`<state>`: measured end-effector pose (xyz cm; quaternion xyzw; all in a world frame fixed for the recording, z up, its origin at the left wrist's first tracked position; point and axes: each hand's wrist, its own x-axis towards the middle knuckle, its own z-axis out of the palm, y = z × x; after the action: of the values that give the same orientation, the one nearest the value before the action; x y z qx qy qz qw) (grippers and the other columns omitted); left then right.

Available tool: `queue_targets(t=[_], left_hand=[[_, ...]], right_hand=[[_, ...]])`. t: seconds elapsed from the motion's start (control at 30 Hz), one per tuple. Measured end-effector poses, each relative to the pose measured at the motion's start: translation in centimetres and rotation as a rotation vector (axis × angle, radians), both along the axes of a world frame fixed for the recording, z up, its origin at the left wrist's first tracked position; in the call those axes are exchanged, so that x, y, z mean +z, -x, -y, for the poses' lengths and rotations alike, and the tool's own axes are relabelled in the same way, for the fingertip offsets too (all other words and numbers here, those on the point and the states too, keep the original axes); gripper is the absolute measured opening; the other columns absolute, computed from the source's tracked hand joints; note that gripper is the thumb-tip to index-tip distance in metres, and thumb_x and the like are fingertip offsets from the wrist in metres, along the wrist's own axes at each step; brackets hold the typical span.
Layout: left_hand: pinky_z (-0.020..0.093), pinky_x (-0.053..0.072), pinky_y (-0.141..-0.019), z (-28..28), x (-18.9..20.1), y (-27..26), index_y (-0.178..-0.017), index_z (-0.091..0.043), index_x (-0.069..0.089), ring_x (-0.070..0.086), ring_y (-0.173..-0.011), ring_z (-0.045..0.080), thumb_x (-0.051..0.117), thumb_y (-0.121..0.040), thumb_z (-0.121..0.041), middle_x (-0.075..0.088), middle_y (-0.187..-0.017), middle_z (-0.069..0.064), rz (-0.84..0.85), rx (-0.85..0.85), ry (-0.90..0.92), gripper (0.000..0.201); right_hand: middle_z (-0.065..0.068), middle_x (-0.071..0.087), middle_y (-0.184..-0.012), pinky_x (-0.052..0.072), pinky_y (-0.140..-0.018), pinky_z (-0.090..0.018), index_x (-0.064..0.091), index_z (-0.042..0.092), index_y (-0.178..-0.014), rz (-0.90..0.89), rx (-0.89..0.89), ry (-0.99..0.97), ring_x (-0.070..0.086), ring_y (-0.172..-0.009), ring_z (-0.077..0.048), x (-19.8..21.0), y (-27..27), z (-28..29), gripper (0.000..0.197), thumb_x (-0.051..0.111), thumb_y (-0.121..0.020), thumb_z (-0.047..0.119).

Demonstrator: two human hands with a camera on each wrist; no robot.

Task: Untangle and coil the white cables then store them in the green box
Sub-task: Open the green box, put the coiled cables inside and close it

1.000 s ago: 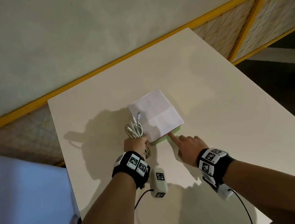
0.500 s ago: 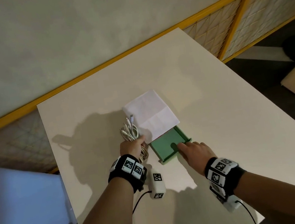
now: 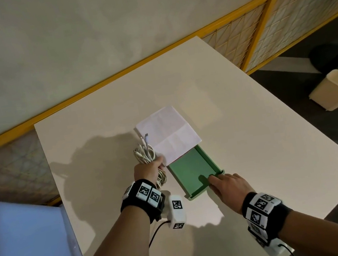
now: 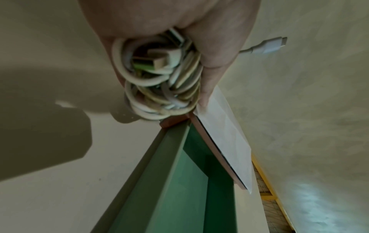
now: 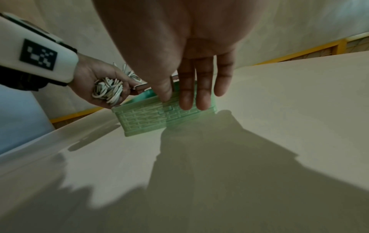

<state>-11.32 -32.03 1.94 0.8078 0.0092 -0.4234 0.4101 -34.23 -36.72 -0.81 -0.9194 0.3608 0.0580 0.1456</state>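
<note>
Pulled farther out since earlier, the green box (image 3: 193,173) drawer lies open on the table (image 3: 254,136). Left wrist view: left hand (image 4: 179,39) fingers clamp the coiled white cables (image 4: 159,88). Right wrist view: right hand (image 5: 179,52) fingers, straight and together, touch the box's front wall.

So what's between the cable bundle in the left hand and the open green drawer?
Nothing: in the head view the coiled white cables in the left hand sit beside the green drawer, with only bare white table between them.
</note>
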Motion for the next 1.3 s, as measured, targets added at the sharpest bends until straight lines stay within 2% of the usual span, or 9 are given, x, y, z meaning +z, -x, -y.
queue_targets(t=[0.17,0.33,0.47,0.67,0.77,0.87,0.97,1.1,1.3], left_hand=[[0.022,0.044,-0.040,-0.1,0.6,0.1,-0.047,-0.007,0.057,0.050,-0.029,0.016,0.075,-0.073,-0.016,0.054,-0.032,-0.003,-0.008,-0.021,-0.004,0.033],[0.013,0.032,-0.027,-0.3,1.5,0.3,-0.051,-0.007,0.052,0.042,-0.019,0.005,0.073,-0.078,-0.016,0.048,-0.026,-0.007,0.028,-0.050,-0.014,0.035],[0.024,0.045,-0.054,-0.6,1.9,0.1,-0.063,-0.004,0.054,0.063,-0.061,0.023,0.071,-0.083,-0.035,0.063,-0.064,0.004,0.168,-0.057,-0.048,0.041],[0.032,0.053,-0.074,-1.7,1.9,1.3,-0.094,-0.007,0.070,0.069,-0.088,0.032,0.062,-0.086,-0.042,0.073,-0.090,0.013,0.550,-0.666,-0.158,0.038],[0.025,0.050,-0.059,-1.7,2.2,3.2,-0.091,-0.004,0.071,0.066,-0.069,0.027,0.065,-0.083,-0.038,0.068,-0.072,0.008,0.401,-0.633,-0.079,0.035],[0.016,0.037,-0.042,-1.4,2.6,5.1,-0.072,-0.008,0.066,0.055,-0.047,0.011,0.070,-0.082,-0.030,0.057,-0.056,-0.002,0.171,-0.450,0.030,0.025],[0.025,0.045,-0.054,-1.2,2.9,6.3,-0.064,-0.010,0.060,0.057,-0.050,0.019,0.069,-0.079,-0.024,0.059,-0.058,0.004,-0.062,-0.241,0.160,0.022],[0.032,0.049,-0.059,-1.2,2.9,6.9,-0.071,-0.012,0.066,0.065,-0.064,0.024,0.061,-0.088,-0.025,0.071,-0.073,0.006,-0.214,-0.136,0.284,0.022],[0.033,0.050,-0.073,-1.4,3.1,8.9,-0.092,-0.017,0.064,0.060,-0.079,0.017,0.054,-0.093,-0.039,0.063,-0.089,0.004,-0.422,-0.135,0.399,0.023]], right_hand=[[0.007,0.067,-0.065,0.051,-0.055,-0.029,0.054,0.026,-0.090,-0.013,0.024,0.019,0.065,-0.058,-0.016,0.2,1.6,-1.0,0.011,0.063,-0.084,0.028],[0.006,0.069,-0.072,0.052,-0.060,-0.031,0.054,0.026,-0.095,-0.003,0.017,0.002,0.067,-0.063,-0.019,0.4,2.2,-1.5,0.012,0.061,-0.085,0.027],[0.001,0.072,-0.082,0.052,-0.068,-0.033,0.042,0.028,-0.110,0.018,-0.004,-0.049,0.068,-0.066,-0.022,1.6,2.1,-1.5,0.026,0.053,-0.087,0.028],[-0.007,0.062,-0.111,0.054,-0.080,-0.035,0.042,0.019,-0.122,0.362,0.087,0.056,0.060,-0.094,-0.023,8.3,-1.1,-0.9,0.044,0.047,-0.082,0.037],[-0.006,0.057,-0.112,0.052,-0.084,-0.037,0.042,0.019,-0.115,0.400,0.047,-0.012,0.056,-0.098,-0.024,10.2,-3.7,-0.9,0.036,0.050,-0.084,0.035],[-0.006,0.053,-0.117,0.049,-0.089,-0.031,0.044,0.013,-0.117,0.324,-0.361,-0.376,0.052,-0.098,-0.018,9.5,-4.6,-0.6,0.039,0.050,-0.090,0.040],[-0.006,0.053,-0.124,0.048,-0.089,-0.029,0.041,0.011,-0.127,0.273,-0.461,-0.488,0.053,-0.097,-0.015,8.6,-4.0,-0.9,0.052,0.050,-0.090,0.046],[-0.002,0.051,-0.130,0.042,-0.094,-0.025,0.037,0.016,-0.134,0.265,-0.259,-0.561,0.052,-0.109,-0.015,9.1,-3.5,-2.1,0.055,0.052,-0.089,0.045],[-0.008,0.060,-0.114,0.043,-0.072,-0.024,0.026,0.013,-0.138,0.242,-0.222,-0.538,0.060,-0.089,-0.020,8.9,-4.6,-2.4,0.068,0.060,-0.080,0.029]])
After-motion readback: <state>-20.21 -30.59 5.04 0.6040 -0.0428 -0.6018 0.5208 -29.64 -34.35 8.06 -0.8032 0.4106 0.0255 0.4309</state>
